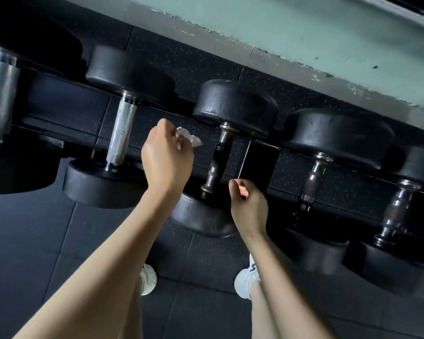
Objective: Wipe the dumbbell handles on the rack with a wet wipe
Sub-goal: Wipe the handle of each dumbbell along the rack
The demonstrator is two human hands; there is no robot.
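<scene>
On the rack (pixel 59 104): black-headed dumbbells (pixel 235 106) lie side by side, handles running front to back.
Wet wipe (pixel 189 137): crumpled and white, held in the air between the silver handle (pixel 121 135) and the dark middle handle (pixel 217 162), touching neither.
Left hand (pixel 167 155): fingers closed around the wet wipe, raised above the rack.
Right hand (pixel 247 204): curled, thumb against forefinger, nothing visible inside it; it sits just over the near head of the middle dumbbell.
Done so far: cannot be read off the metal (the light is dim, and no handle shows an obvious wet sheen).
Likely step: moving between handles, probably toward the dark middle handle.
Left to do: at least that handle and the right-hand handles (pixel 313 179), judging by where the wet wipe sits.
</scene>
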